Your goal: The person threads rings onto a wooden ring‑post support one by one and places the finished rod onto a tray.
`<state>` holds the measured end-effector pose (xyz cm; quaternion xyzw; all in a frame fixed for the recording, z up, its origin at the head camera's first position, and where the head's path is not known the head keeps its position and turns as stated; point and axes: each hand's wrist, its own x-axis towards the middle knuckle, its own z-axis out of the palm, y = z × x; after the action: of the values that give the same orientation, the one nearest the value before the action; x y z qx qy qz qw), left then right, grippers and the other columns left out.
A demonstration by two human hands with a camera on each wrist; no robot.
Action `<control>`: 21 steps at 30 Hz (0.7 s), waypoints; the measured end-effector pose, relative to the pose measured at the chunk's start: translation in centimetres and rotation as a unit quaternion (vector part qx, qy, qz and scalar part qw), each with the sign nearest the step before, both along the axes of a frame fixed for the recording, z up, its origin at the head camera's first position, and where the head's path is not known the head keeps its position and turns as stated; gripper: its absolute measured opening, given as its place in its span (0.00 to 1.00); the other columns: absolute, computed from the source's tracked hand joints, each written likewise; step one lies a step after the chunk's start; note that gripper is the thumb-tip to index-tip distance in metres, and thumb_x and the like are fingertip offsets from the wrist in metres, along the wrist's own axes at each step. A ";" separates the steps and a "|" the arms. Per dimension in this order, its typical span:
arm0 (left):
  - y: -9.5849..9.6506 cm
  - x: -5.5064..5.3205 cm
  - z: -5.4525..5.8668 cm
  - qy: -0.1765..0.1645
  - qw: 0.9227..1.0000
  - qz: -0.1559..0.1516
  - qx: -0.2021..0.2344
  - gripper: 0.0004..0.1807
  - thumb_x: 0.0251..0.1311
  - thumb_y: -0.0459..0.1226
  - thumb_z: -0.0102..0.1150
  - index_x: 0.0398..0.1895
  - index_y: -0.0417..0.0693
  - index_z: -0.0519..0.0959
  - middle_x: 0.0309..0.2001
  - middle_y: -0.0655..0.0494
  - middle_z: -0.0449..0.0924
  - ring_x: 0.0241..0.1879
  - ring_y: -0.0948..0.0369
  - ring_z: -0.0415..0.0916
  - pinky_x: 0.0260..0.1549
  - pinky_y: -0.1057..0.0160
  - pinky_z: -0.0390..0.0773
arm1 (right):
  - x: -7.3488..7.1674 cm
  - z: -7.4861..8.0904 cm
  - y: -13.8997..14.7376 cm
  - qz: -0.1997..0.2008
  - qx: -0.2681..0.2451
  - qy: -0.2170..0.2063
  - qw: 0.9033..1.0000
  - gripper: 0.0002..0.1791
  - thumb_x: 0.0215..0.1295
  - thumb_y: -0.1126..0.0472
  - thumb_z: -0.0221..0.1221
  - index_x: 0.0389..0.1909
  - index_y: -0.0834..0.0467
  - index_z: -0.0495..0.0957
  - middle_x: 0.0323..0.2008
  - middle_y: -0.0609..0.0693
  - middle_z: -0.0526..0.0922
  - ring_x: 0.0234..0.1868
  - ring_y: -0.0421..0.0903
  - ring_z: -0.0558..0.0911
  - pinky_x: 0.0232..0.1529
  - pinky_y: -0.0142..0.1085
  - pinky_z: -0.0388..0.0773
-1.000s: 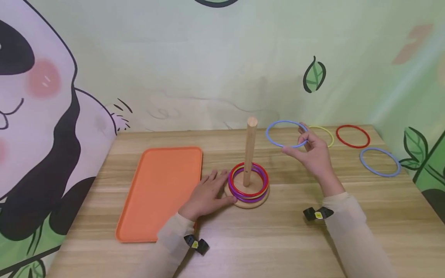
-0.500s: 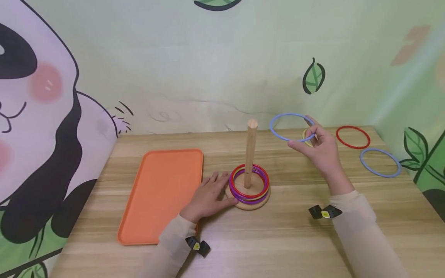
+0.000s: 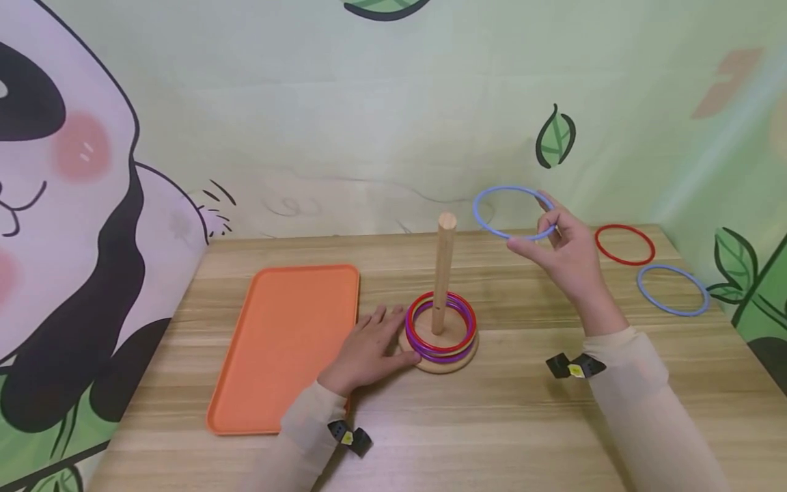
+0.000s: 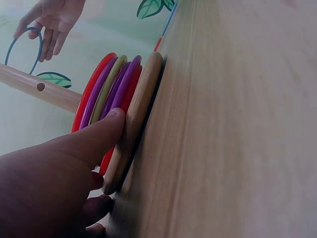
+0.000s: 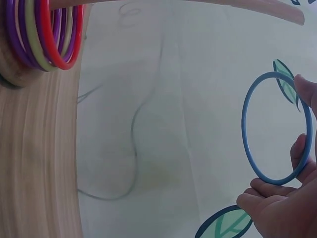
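Note:
My right hand [image 3: 573, 263] pinches a thin blue ring [image 3: 507, 187] at its right side, holding it in the air. The ring is right of the upright wooden post [image 3: 443, 270] and apart from it; the right wrist view shows thumb and fingers on the blue ring [image 5: 244, 119]. Round the post's foot lie several stacked rings, a red ring [image 3: 440, 348] on top, purple and yellow-green ones below. My left hand [image 3: 369, 348] rests beside the round wooden base [image 3: 438, 370], fingers extended. Its thumb [image 4: 113, 121] touches the stack's lower edge near the base.
An orange tray [image 3: 289, 342] lies left of the post, partly behind my left forearm. Toward the right rear lie a red ring [image 3: 625, 263] and another blue ring [image 3: 673, 312]. A painted wall [image 3: 369, 137] stands behind the wooden table [image 3: 492, 424].
My right hand has lifted the blue ring higher and shifted slightly right. A yellow ring on the table behind it is now hidden from view. My left hand has stayed by the base.

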<state>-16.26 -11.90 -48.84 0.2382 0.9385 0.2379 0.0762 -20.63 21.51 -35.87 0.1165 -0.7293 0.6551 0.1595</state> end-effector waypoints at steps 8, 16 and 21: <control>0.2 0.0 0.0 -0.003 1.000 0.000 0.010 0.49 0.67 0.64 0.61 0.84 0.52 0.59 0.81 0.46 0.60 0.82 0.40 0.48 0.79 0.38 0.49 | 0.0 1.3 0.1 0.018 -0.012 0.021 1.000 0.20 0.56 0.75 0.73 0.29 0.65 0.68 0.75 0.66 0.68 0.80 0.56 0.63 0.80 0.41 0.58; 0.1 -0.1 -0.2 0.006 1.000 -0.007 0.002 0.49 0.68 0.65 0.60 0.85 0.52 0.59 0.81 0.45 0.60 0.82 0.40 0.49 0.79 0.38 0.51 | 0.1 2.3 -0.4 0.041 -0.033 0.053 0.997 0.19 0.56 0.82 0.68 0.29 0.71 0.63 0.76 0.67 0.67 0.81 0.58 0.61 0.81 0.45 0.55; 0.0 -0.1 -0.1 0.010 1.000 -0.006 0.004 0.49 0.67 0.64 0.61 0.84 0.52 0.60 0.81 0.45 0.61 0.82 0.40 0.49 0.79 0.38 0.51 | 0.1 3.0 -0.8 0.061 -0.055 0.075 0.994 0.19 0.54 0.83 0.67 0.28 0.71 0.63 0.76 0.68 0.67 0.81 0.59 0.62 0.82 0.47 0.54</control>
<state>-16.32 -11.85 -48.97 0.2465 0.9368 0.2391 0.0672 -20.53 20.71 -32.88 0.2001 -0.6694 0.6924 0.1800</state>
